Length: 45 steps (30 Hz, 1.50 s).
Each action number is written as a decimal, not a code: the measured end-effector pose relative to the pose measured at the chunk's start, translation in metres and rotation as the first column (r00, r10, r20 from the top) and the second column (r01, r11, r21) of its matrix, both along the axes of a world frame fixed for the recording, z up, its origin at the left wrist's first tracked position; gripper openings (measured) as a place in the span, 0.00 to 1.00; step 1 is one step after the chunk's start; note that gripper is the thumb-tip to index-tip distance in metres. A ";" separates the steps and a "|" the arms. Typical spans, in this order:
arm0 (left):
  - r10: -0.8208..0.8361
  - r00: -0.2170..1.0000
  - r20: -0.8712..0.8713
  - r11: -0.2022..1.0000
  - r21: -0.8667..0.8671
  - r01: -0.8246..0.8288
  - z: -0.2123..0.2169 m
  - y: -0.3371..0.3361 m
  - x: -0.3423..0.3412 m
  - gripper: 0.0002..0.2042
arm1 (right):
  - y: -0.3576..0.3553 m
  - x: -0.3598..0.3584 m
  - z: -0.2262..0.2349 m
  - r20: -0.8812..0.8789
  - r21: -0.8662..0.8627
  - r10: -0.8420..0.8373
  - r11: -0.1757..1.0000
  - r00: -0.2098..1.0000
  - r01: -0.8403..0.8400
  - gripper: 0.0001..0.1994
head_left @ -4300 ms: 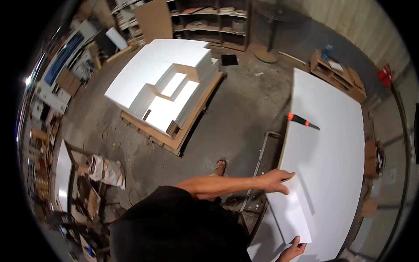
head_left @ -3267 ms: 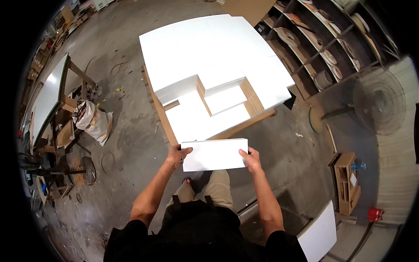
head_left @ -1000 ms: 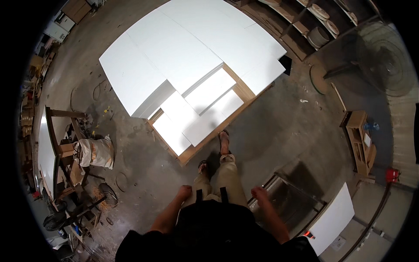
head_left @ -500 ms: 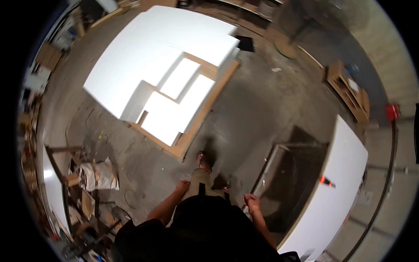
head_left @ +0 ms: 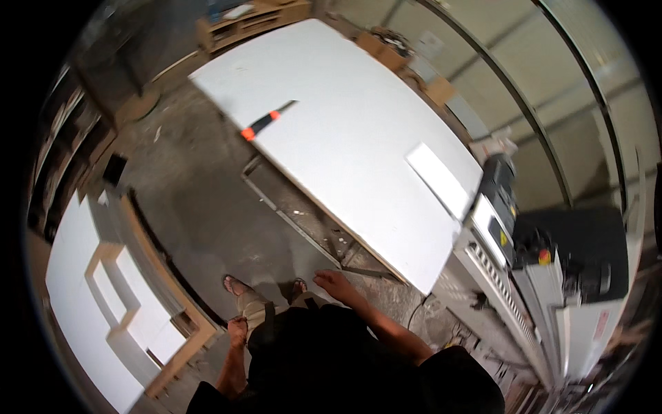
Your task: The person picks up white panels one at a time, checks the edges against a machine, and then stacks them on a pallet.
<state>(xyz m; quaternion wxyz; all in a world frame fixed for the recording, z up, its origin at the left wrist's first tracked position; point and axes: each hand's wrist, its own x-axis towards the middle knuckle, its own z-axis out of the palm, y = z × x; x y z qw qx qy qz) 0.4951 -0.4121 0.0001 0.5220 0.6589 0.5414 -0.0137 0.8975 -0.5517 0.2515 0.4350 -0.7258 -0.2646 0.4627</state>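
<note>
My left hand (head_left: 237,332) hangs beside my left leg with its fingers curled in, and nothing shows in it. My right hand (head_left: 334,283) is held out in front of my right side, fingers loosely stretched and holding nothing. Nearest to it is the edge of a large white board (head_left: 345,159) lying on a metal frame (head_left: 289,217); the hand is apart from it. On that board rests a hand tool (head_left: 262,125) with a black and orange handle and a narrow blade, perhaps a chisel. A narrow bright white strip (head_left: 439,181) lies farther right on the board.
At left stands a white stepped panel piece (head_left: 76,276) on a wooden base (head_left: 181,359). A grey machine (head_left: 500,241) with a motor adjoins the board's right end. Wooden shelving (head_left: 255,24) and a cardboard box (head_left: 379,52) lie beyond the board. Concrete floor (head_left: 207,207) runs between.
My view has swung right: the board and tool now lie ahead and the stepped piece at left. The machine has come into view. My right hand has gone from curled to loosely stretched.
</note>
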 end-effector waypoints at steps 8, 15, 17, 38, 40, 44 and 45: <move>-0.631 0.776 0.029 0.760 0.226 0.610 0.019 0.085 0.135 0.08 | -0.071 0.054 0.040 -0.041 0.162 -0.448 0.879 0.893 0.449 0.17; -0.643 0.653 0.401 0.747 0.138 0.651 -0.019 0.094 0.241 0.06 | -0.098 0.187 0.046 0.454 0.189 -0.606 0.782 0.653 0.594 0.18; -0.925 0.215 0.313 0.342 0.442 0.829 -0.001 0.131 0.263 0.06 | -0.094 0.237 0.042 0.646 0.160 -0.560 0.764 0.519 0.625 0.22; -0.795 0.591 -0.141 0.588 -0.418 0.692 0.087 0.166 0.393 0.14 | -0.041 0.255 0.035 0.932 -0.272 0.047 0.748 0.361 0.605 0.38; -0.852 0.520 0.064 0.509 -0.140 0.850 0.036 0.182 0.365 0.15 | -0.047 0.258 0.042 0.862 -0.004 -0.304 0.797 0.407 0.604 0.37; -0.876 0.475 0.087 0.483 0.144 0.864 0.028 0.179 0.391 0.18 | -0.132 0.306 0.025 0.187 0.308 -0.970 0.206 0.153 0.929 0.31; -0.741 0.669 0.058 0.671 0.001 0.742 0.056 0.162 0.396 0.17 | -0.153 0.328 0.035 -0.227 0.379 -0.968 0.016 0.109 0.925 0.23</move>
